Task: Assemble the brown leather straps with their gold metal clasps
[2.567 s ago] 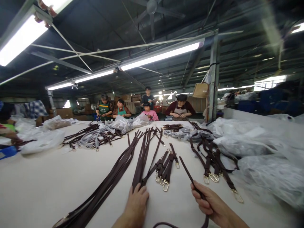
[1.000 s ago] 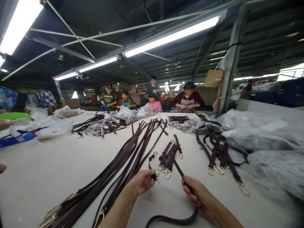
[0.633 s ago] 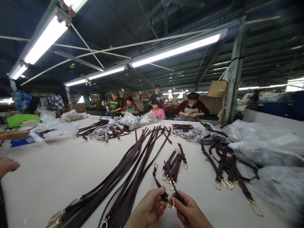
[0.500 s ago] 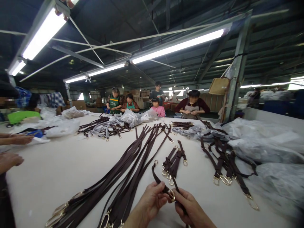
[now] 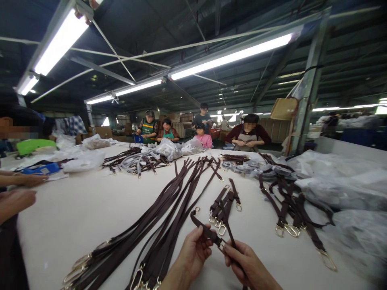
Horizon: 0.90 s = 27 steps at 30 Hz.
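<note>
Long brown straps point(image 5: 146, 215) lie between the left hand point(image 5: 193, 249) and the bare left side of the white bench point(image 5: 75, 201). Short clipped straps point(image 5: 229, 203) block straight ahead; right of them, a bare lane leads forward beside a tangled strap pile point(image 5: 299, 211).

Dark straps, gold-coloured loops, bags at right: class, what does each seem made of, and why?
Straps: perhaps leather or imitation leather; smooth, dark brown, curving flexibly.
Loops: probably polished metal; gold tone, bright glints.
Bags: apparently thin, glossy plastic; translucent, crumpled.

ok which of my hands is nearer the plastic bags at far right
Right. The right hand is left of the plastic bags; the left hand is farther left of them.
</note>
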Each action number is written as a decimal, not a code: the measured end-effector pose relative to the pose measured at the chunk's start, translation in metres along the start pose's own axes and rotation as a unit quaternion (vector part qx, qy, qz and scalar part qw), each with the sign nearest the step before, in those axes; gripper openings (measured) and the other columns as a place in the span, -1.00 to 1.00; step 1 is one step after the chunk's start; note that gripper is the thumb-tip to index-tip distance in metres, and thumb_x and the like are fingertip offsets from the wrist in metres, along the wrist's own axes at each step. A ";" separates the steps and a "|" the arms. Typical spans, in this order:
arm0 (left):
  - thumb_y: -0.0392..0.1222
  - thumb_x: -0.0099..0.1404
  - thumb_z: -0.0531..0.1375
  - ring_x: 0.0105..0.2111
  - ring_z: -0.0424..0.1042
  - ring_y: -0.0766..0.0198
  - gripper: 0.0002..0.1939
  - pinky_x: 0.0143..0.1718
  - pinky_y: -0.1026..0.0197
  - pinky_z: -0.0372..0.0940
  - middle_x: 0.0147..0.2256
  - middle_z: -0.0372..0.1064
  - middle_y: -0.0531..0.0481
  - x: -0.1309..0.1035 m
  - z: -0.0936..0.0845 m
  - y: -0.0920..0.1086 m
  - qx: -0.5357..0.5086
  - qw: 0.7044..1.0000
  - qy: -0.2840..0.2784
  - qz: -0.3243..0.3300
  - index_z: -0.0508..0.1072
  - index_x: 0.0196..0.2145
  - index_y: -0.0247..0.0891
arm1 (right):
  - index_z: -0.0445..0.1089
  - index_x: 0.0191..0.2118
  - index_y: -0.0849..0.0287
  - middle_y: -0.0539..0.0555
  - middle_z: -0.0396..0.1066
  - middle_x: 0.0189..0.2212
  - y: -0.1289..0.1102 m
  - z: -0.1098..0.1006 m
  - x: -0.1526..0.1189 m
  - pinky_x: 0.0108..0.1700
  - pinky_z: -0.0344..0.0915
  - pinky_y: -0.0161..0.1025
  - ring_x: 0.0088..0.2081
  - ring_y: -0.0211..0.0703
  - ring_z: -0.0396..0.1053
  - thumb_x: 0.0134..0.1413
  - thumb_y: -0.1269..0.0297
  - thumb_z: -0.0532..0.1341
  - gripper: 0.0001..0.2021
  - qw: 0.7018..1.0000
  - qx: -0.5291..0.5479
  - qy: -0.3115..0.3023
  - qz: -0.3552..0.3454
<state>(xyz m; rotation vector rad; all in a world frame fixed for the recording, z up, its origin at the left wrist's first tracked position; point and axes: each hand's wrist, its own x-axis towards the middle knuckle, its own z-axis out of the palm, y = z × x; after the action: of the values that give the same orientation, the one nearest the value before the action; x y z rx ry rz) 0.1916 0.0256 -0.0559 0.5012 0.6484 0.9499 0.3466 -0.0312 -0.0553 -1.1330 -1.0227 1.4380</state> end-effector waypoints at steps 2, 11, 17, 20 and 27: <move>-0.12 0.23 0.20 -0.47 0.42 0.41 -0.70 -0.54 0.40 0.19 -0.24 0.50 -0.12 0.001 -0.001 0.001 -0.012 1.000 0.000 0.007 0.43 -0.12 -0.33 | 0.25 -0.47 0.21 -0.12 0.28 -0.66 -0.001 -0.001 0.000 -0.73 -0.30 -0.43 -0.78 -0.55 -0.11 -0.14 -0.13 0.32 -0.54 1.000 -0.005 0.005 0.005; -0.22 0.19 0.08 -0.25 0.36 0.19 -0.77 -0.21 0.17 0.28 -0.21 0.36 -0.12 -0.006 -0.004 0.029 0.373 0.866 0.218 0.251 0.33 -0.16 -0.26 | 0.23 -0.43 0.19 -0.11 0.30 -0.62 -0.013 -0.006 -0.005 -0.71 -0.33 -0.43 -0.77 -0.56 -0.09 -0.14 -0.08 0.32 -0.57 1.000 -0.012 0.015 0.021; -0.27 0.23 0.09 0.18 0.12 -0.01 -0.49 0.24 -0.01 -0.03 0.18 0.18 -0.17 -0.035 0.012 0.027 0.664 0.642 -0.155 0.350 0.28 0.15 -0.11 | 0.22 -0.43 0.19 -0.11 0.31 -0.64 -0.017 0.004 -0.012 -0.72 -0.31 -0.42 -0.77 -0.55 -0.09 -0.12 -0.05 0.33 -0.59 1.000 -0.011 0.003 0.026; -0.22 0.28 0.07 -0.04 0.31 0.00 -0.50 0.03 0.04 0.17 -0.05 0.37 -0.21 -0.035 0.016 0.018 0.669 0.673 -0.194 0.250 0.27 0.18 -0.14 | 0.23 -0.44 0.20 -0.11 0.30 -0.63 -0.017 0.008 -0.011 -0.73 -0.30 -0.43 -0.78 -0.57 -0.11 -0.11 -0.10 0.33 -0.55 1.000 -0.007 0.002 0.014; -0.08 0.28 0.10 -0.22 0.27 0.20 -0.62 -0.11 0.19 0.16 -0.28 0.34 -0.03 -0.017 0.006 0.031 0.462 0.842 -0.084 0.266 0.44 0.02 -0.16 | 0.39 -0.31 0.23 -0.09 0.24 -0.62 -0.028 0.000 -0.010 -0.71 -0.21 -0.45 -0.71 -0.50 -0.08 -0.22 -0.44 0.17 -0.29 0.998 0.031 0.040 0.035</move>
<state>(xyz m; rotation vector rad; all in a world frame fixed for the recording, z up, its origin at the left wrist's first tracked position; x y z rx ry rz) 0.1707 0.0256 -0.0263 1.6821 0.8050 1.0478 0.3525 -0.0371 -0.0270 -1.1820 -0.8856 1.4570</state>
